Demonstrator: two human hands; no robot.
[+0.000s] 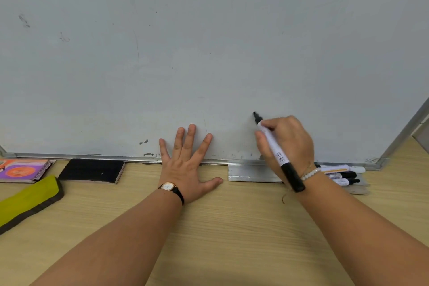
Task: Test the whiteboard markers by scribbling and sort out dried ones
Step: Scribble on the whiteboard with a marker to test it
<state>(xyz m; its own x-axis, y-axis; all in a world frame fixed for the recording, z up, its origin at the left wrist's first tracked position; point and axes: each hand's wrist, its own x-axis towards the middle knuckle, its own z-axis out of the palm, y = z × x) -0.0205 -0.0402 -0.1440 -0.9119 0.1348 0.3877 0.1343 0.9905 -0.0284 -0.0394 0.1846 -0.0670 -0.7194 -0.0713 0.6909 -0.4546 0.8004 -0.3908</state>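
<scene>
The right hand [287, 139] pinched the white-barrelled, black-ended whiteboard marker [275, 148], nib at the pale grey whiteboard [209, 53] low on the right, apparently to scribble, while the left hand [188, 162], fingers spread flat, steadied the board's near edge, the untested spare markers [339, 174] farther right

Left of the silver aluminium marker tray [248, 173], the spread left hand [185, 166] and a black felt eraser [91, 170] block the way; the right hand [290, 139], gripping a black-and-white marker [276, 151], covers the tray. Below it, pale wooden tabletop [232, 227] lies open.
</scene>
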